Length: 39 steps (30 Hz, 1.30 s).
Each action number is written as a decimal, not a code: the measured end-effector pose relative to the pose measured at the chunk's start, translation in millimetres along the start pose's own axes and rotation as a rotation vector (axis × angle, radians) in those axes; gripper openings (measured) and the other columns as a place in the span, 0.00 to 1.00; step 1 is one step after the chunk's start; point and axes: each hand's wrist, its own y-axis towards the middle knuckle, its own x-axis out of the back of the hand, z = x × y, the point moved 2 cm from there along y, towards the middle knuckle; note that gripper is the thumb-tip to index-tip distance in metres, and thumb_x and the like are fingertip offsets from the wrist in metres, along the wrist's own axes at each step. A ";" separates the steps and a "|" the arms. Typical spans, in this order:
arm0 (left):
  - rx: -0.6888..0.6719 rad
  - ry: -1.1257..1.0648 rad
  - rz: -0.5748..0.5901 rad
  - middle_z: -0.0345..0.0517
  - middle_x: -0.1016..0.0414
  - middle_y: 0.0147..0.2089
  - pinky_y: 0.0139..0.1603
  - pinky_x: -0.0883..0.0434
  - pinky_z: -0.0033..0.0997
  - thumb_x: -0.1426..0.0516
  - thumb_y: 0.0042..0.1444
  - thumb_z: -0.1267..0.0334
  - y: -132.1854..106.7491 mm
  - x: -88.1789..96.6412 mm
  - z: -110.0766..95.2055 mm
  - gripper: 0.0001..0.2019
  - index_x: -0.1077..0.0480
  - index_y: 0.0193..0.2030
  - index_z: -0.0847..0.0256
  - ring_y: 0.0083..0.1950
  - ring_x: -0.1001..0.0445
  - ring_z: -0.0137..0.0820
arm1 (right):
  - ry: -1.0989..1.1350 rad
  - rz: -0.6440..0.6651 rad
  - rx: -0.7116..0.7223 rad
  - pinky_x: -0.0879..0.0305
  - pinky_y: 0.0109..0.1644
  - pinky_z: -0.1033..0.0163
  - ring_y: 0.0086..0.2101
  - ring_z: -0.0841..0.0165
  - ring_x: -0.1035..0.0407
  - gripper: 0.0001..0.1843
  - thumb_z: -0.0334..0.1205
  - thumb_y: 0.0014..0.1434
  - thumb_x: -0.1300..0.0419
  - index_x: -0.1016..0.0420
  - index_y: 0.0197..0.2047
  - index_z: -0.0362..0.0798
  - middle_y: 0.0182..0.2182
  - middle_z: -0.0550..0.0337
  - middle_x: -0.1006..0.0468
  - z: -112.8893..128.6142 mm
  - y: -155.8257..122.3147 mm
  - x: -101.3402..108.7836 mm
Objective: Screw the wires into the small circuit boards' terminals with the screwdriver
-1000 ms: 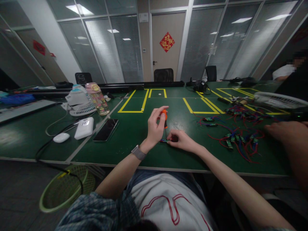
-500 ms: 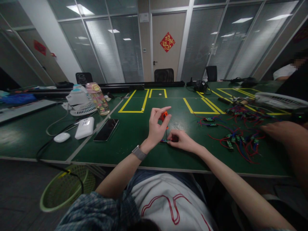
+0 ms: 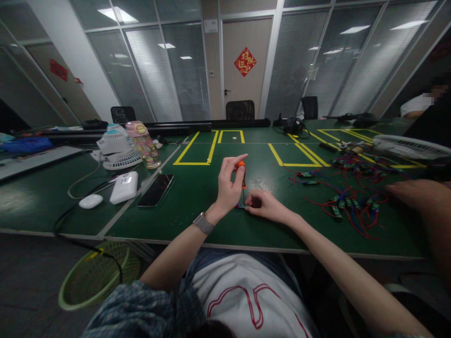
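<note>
My left hand point(image 3: 229, 183) is closed round the orange-and-black handle of a screwdriver point(image 3: 243, 182), which stands upright with its thin shaft pointing down. Below it lies a small green circuit board point(image 3: 240, 206) on the green table point(image 3: 197, 211), and the screwdriver's tip meets it or comes very near. From the right, my right hand point(image 3: 264, 205) pinches the board's edge, its fingertips low against the tabletop. Part of the board is hidden by my fingers.
Right of my hands lie several wired circuit boards point(image 3: 338, 206) and a tangle of red and blue wires point(image 3: 355, 166). A co-worker's hand point(image 3: 412, 192) rests beyond. Leftward are a phone point(image 3: 155, 190), power bank point(image 3: 124, 187), bottle point(image 3: 143, 145) and fan point(image 3: 120, 148).
The fingers of my left hand have shifted slightly on the screwdriver, and its handle has turned a little. My right hand stays on the board. The co-worker's hand moved slightly right.
</note>
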 end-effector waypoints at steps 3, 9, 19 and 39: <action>0.003 -0.013 0.011 0.47 0.29 0.47 0.49 0.29 0.34 0.51 0.68 0.63 -0.3 0.6 -0.7 0.14 0.29 0.55 0.55 0.49 0.29 0.32 | -0.002 -0.005 0.001 0.38 0.31 0.66 0.26 0.71 0.36 0.03 0.32 0.51 0.37 0.28 0.31 0.45 0.26 0.63 0.29 -0.3 -0.1 0.1; 0.039 -0.100 0.063 0.49 0.26 0.50 0.50 0.28 0.36 0.54 0.70 0.62 -1.0 0.7 0.4 0.16 0.31 0.57 0.56 0.50 0.26 0.33 | -0.008 0.001 -0.007 0.39 0.31 0.66 0.26 0.71 0.36 0.03 0.32 0.51 0.37 0.28 0.31 0.45 0.25 0.63 0.29 -0.4 -0.1 0.3; -0.024 -0.007 -0.020 0.45 0.32 0.41 0.42 0.30 0.30 0.43 0.63 0.61 -1.2 1.1 -2.2 0.08 0.26 0.46 0.57 0.43 0.30 0.30 | -0.009 0.015 -0.010 0.39 0.31 0.66 0.26 0.71 0.35 0.03 0.30 0.51 0.37 0.28 0.31 0.46 0.25 0.64 0.29 1.4 0.5 0.8; -0.009 -0.030 -0.010 0.47 0.30 0.46 0.49 0.30 0.32 0.52 0.68 0.65 0.0 3.7 -4.1 0.14 0.27 0.51 0.56 0.49 0.30 0.31 | -0.019 0.012 -0.014 0.39 0.31 0.66 0.26 0.71 0.36 0.03 0.32 0.51 0.37 0.27 0.31 0.45 0.26 0.63 0.29 2.9 0.3 1.1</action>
